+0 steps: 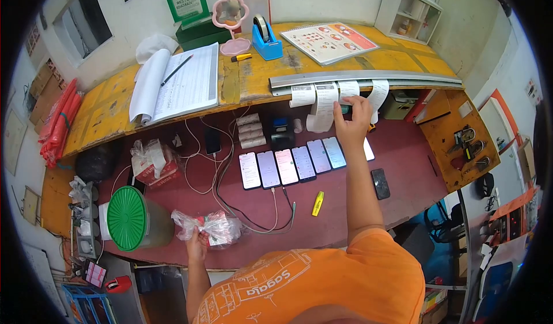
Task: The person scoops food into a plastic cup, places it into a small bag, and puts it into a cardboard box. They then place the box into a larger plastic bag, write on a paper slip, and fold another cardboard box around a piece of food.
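My left hand (197, 242) grips a knotted clear plastic bag (222, 229) near the front edge of the red desk; something red and white shows through it. Raised to the metal order rail (368, 78), my right hand (353, 119) has its thumb and fingers closing at a printed receipt (348, 88). A small dark green patch shows between thumb and fingers; what it is I cannot make out. Longer receipts (324, 108) hang just left of this hand, and another receipt (378, 96) hangs to its right. Below lies a row of lit smartphones (286, 167).
A green-lidded tub (128, 218) stands left of the bag. Charging cables (253, 223) cross the desk. A yellow highlighter (318, 203) and a dark phone (380, 184) lie nearer me. The yellow shelf (242, 85) above carries a notebook (187, 85), tape dispenser (266, 44) and menu (329, 42).
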`<state>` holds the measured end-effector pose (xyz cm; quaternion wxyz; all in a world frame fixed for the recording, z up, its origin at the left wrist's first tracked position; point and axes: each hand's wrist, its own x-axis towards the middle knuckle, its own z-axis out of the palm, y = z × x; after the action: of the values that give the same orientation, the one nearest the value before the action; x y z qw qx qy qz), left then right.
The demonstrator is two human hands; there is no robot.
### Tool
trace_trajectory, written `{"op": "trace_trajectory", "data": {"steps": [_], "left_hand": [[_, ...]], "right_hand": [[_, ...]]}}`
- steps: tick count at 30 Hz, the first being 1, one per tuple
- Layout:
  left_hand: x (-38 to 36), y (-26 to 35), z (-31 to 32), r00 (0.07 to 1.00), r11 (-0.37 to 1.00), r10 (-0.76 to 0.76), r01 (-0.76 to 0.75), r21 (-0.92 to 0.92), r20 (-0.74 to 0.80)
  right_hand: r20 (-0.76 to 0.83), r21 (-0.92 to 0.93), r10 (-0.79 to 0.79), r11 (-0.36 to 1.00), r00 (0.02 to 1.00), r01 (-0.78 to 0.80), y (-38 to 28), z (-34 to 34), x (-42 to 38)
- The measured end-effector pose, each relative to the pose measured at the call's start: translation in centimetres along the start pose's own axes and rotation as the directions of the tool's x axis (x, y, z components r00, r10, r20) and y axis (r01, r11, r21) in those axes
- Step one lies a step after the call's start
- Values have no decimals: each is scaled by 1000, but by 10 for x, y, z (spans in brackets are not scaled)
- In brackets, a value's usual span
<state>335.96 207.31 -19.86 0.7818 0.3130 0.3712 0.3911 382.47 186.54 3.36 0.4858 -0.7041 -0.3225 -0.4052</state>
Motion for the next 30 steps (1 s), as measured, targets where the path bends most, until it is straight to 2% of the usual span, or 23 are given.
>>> {"op": "trace_trajectory", "data": {"steps": [1, 2, 4, 5, 6, 8, 12, 22, 23, 25, 27, 30], "left_hand": [[-4, 2, 5, 1000, 1000, -2, 2, 5, -25], [-6, 3, 9, 999, 1000, -5, 5, 12, -50], [-4, 2, 5, 999, 1000, -5, 5, 9, -34], [-3, 2, 3, 1000, 1000, -7, 7, 5, -20], [-4, 3, 4, 1000, 1000, -4, 4, 5, -16], [-5, 3, 6, 1000, 1000, -8, 8, 10, -7], [-5, 3, 5, 1000, 1000, -14, 14, 8, -23], [-4, 1, 3, 1000, 1000, 6, -6, -15, -13], [-6, 3, 8, 999, 1000, 30, -30, -9, -10], [-8, 3, 8, 999, 999, 30, -29, 14, -19], [-7, 3, 8, 999, 999, 28, -27, 36, -26], [-6, 2, 6, 1000, 1000, 14, -14, 20, -22]], "right_hand": [[-31, -43, -84, 996, 996, 82, -4, -2, 5], [-36, -43, -85, 996, 996, 84, -7, -3, 11], [92, -56, -182, 981, 979, 188, -9, -1, 23], [108, -52, -200, 977, 974, 206, -6, 4, 26], [103, -53, -201, 977, 974, 207, -7, 6, 28], [212, -148, -173, 967, 962, 206, -9, 10, 32], [243, -189, -149, 962, 959, 197, -11, 13, 32], [223, -271, -207, 925, 952, 265, -20, 7, 26], [222, -268, -212, 925, 952, 269, -23, 6, 20], [240, -102, -140, 980, 961, 169, -29, -1, -2], [266, 9, -155, 987, 951, 158, -35, -3, -30], [331, 75, -127, 991, 935, 108, -28, 2, -86]]}}
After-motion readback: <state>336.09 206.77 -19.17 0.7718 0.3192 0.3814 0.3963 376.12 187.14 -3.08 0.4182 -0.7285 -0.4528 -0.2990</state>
